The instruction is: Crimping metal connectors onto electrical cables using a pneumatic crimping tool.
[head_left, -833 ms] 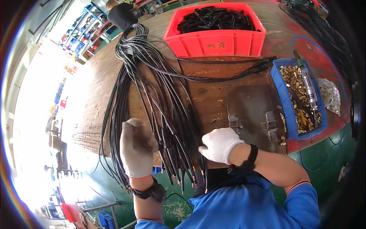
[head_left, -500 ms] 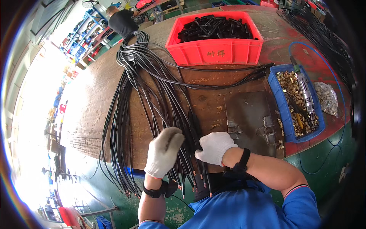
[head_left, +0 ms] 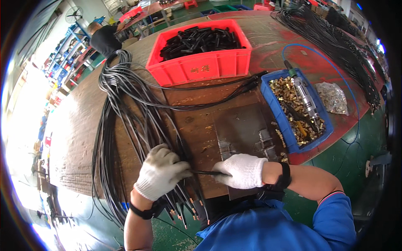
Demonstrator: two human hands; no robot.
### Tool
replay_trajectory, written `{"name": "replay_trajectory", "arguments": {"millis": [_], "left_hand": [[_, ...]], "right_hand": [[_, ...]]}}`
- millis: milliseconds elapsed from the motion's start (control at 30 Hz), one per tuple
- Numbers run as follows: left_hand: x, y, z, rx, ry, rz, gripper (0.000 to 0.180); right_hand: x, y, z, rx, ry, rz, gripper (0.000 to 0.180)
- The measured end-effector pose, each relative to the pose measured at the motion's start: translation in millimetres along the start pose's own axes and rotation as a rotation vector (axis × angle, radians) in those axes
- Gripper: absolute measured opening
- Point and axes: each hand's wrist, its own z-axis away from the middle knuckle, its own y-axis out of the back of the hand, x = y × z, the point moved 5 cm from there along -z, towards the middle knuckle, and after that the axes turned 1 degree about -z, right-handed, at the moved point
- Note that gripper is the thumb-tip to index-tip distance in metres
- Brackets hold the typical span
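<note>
I see my left hand (head_left: 161, 171) and right hand (head_left: 242, 170) pinching one black cable (head_left: 204, 172), seemingly, at the workbench (head_left: 197, 125) near edge.

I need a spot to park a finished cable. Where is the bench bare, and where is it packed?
Bare wood shows between the red crate and the grey metal plate, crossed only by two cables. More bare top lies far left of the black cable bundle. Crowded: the bundle under the left hand, around the right hand, and the blue tray of brass fittings.

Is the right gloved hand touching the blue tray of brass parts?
Apart. The head view shows the right hand near the table's front edge, with bare brown board between it and the blue tray.
</note>
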Motion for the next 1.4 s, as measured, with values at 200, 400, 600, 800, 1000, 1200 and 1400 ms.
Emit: {"name": "replay_trajectory", "arguments": {"millis": [200, 400, 600, 800, 1000, 1200, 1400], "left_hand": [[10, -16, 2, 0.038, 0.110, 0.141, 0.021], [33, -38, -31, -0.087, 0.196, 0.278, 0.022], [19, -43, -33, 0.100, 0.327, 0.325, 0.016], [15, -47, -40, 0.148, 0.383, 0.364, 0.016], [15, -45, -39, 0.125, 0.385, 0.339, 0.018], [18, -40, -46, 0.126, 0.388, 0.349, 0.023], [18, -38, -43, 0.094, 0.391, 0.385, 0.029]], "right_hand": [[3, 8, 6, 0.293, 0.088, 0.212, 0.023], [12, 15, 19, 0.345, 0.150, 0.538, 0.017], [58, 121, 86, 0.638, 0.004, 0.608, 0.024], [140, 192, 113, 0.712, -0.425, 0.678, 0.022], [147, 191, 82, 0.327, -0.576, 0.985, 0.018], [114, 198, 104, 0.683, -0.300, 0.458, 0.032], [72, 90, 59, 0.591, -0.094, -1.187, 0.022]]}}
